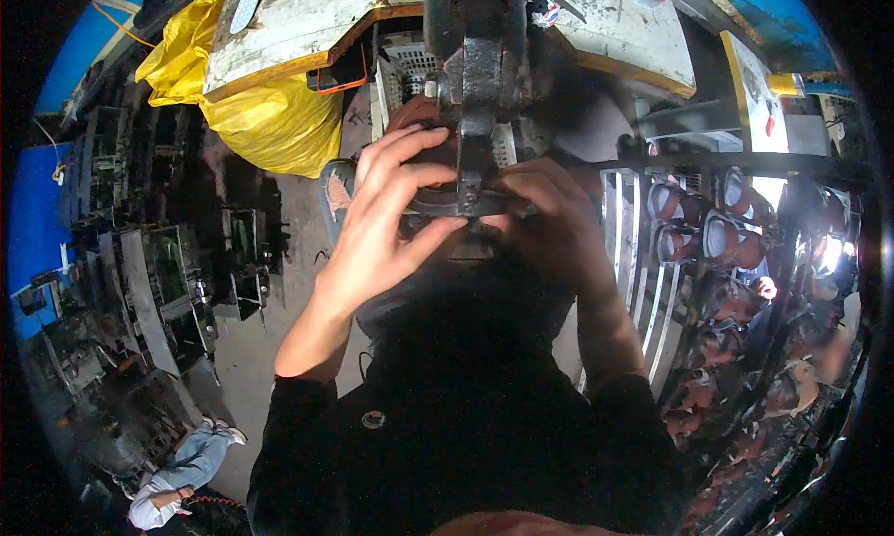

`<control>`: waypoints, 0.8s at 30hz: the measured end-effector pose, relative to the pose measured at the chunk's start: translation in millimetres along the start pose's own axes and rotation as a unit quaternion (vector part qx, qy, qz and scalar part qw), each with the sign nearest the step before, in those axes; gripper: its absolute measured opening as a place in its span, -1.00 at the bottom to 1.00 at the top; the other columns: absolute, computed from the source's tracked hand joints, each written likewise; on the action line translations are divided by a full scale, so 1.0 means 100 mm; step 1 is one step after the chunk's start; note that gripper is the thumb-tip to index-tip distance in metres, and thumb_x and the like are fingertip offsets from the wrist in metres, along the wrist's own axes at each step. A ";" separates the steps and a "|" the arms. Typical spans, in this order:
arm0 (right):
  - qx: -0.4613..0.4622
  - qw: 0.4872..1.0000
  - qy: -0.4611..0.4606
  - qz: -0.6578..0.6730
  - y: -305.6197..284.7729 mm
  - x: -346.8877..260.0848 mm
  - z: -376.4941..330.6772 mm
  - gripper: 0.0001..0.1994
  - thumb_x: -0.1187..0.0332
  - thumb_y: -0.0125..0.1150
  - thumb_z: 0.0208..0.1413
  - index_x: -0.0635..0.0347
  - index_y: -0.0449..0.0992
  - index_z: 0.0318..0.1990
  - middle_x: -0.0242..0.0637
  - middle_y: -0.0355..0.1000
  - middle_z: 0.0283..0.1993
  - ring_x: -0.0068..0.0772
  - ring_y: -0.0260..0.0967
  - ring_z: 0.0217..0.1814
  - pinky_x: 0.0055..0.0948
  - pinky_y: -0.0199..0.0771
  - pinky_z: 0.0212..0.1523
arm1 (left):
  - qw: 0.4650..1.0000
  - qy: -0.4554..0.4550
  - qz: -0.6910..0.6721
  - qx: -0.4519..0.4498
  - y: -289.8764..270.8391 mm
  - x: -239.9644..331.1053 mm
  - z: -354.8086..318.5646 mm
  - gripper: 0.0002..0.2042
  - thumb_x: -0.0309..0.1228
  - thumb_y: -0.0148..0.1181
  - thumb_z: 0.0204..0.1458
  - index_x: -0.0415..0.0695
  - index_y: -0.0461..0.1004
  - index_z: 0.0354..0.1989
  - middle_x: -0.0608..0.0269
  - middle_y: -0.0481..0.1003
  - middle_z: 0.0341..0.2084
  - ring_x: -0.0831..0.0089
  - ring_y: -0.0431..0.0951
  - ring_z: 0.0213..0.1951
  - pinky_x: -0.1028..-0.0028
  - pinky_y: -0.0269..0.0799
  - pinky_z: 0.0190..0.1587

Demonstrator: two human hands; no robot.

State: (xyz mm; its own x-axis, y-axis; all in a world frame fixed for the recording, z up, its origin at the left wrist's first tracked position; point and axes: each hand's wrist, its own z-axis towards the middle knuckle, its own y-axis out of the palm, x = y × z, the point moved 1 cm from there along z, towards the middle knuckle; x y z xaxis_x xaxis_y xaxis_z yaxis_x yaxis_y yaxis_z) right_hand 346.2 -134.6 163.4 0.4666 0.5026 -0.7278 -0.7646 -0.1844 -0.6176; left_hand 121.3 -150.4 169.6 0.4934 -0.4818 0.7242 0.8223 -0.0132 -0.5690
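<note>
A brown shoe (419, 113) with a dark sole sits at the foot of a black machine arm (480, 80), which looks like a shoe-stitching machine. My left hand (386, 205) grips its left side, fingers curled over the top and thumb beneath the near edge. On the opposite side my right hand (549, 205), partly in shadow, has its fingers closed on the same shoe. The narrow lower end of the machine comes down between my two hands and hides the shoe's middle.
Stained white worktops (289, 24) flank the machine. A yellow sack (275, 126) hangs at the left, and a white plastic basket (407, 66) stands behind. Racks of brown sandals (736, 238) fill the right. Dark machinery (158, 275) lines the left; another person (191, 471) is at lower left.
</note>
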 end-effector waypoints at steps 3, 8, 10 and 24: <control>-0.017 0.999 -0.015 -0.046 -0.13 -0.12 0.08 -0.65 0.45 0.47 -0.18 0.22 0.50 -0.18 -0.17 0.49 -0.18 -0.10 0.47 -0.13 -0.24 0.47 -0.15 | 0.997 -0.046 -0.066 -0.013 0.05 0.01 -0.01 -0.65 -0.58 0.44 -0.25 -0.17 0.50 -0.22 0.10 0.42 0.09 0.08 0.35 0.15 0.21 0.28 0.17; -0.032 0.997 -0.039 -0.061 -0.20 -0.22 0.14 -0.67 0.39 0.45 -0.14 0.19 0.50 -0.19 -0.20 0.48 -0.22 -0.07 0.46 -0.15 -0.22 0.46 -0.18 | 0.977 -0.113 -0.179 0.010 0.16 -0.07 -0.09 -0.65 -0.69 0.42 -0.25 -0.20 0.51 -0.23 0.12 0.45 0.05 0.26 0.44 0.10 0.36 0.35 0.11; -0.039 0.996 -0.047 -0.062 -0.20 -0.22 0.15 -0.67 0.39 0.45 -0.14 0.18 0.50 -0.18 -0.21 0.47 -0.24 -0.08 0.46 -0.15 -0.21 0.46 -0.18 | 0.968 -0.129 -0.215 0.016 0.18 -0.09 -0.11 -0.66 -0.71 0.41 -0.23 -0.20 0.52 -0.23 0.12 0.44 0.06 0.30 0.44 0.10 0.38 0.35 0.12; 0.042 0.920 0.165 0.353 0.61 1.65 -0.92 -0.08 0.37 0.53 -0.16 0.17 0.08 0.36 -0.17 0.13 0.39 -0.19 0.09 0.42 -0.17 0.09 0.38 | 0.765 -0.230 -0.594 0.100 0.60 -0.33 -0.38 -0.61 -0.83 0.29 -0.18 -0.14 0.43 -0.20 0.12 0.35 0.09 0.41 0.44 0.05 0.43 0.42 0.07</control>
State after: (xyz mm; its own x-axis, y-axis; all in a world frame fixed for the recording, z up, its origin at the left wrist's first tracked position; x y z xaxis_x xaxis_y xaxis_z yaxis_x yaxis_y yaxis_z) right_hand 417.5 -140.9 -21.8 -0.0597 -0.0032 -0.9982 -0.9539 -0.2944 0.0580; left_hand 143.7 -168.3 97.1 -0.6247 0.1263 0.7706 0.7724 -0.0452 0.6335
